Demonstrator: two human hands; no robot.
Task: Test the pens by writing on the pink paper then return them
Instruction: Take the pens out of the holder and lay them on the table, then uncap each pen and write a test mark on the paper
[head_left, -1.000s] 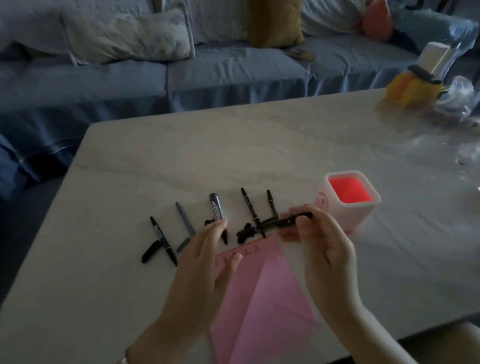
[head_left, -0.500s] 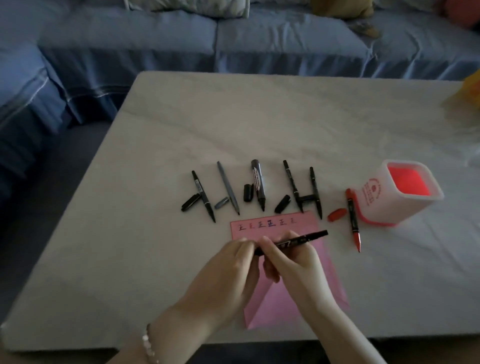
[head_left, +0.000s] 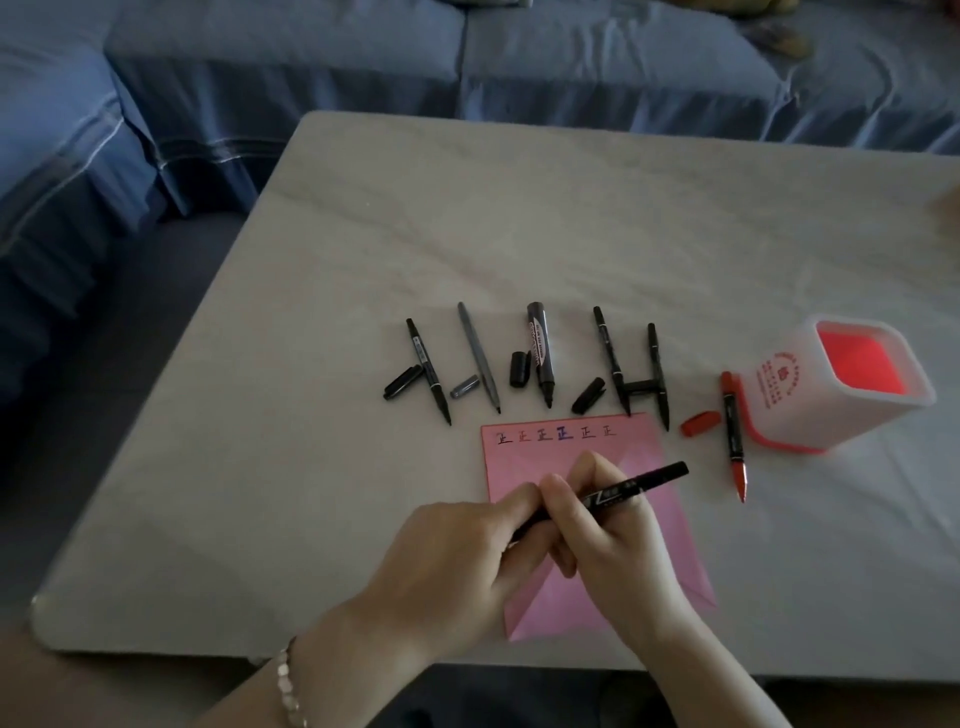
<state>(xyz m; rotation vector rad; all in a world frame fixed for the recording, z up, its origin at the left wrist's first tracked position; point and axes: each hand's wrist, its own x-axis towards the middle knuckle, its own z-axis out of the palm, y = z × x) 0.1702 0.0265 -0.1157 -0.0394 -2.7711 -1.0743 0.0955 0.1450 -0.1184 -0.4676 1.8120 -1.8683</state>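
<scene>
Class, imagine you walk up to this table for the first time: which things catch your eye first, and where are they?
Both hands, the left hand and the right hand, grip one black pen over the pink paper at the table's near edge. Past the paper's top lies a row of uncapped pens with loose caps, ending in a red pen. Right of that stands a white pen holder with a red inside.

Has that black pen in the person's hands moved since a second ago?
Yes. The black pen was up by the row of uncapped pens beside the pen holder; now it is nearer the person, over the pink paper.
</scene>
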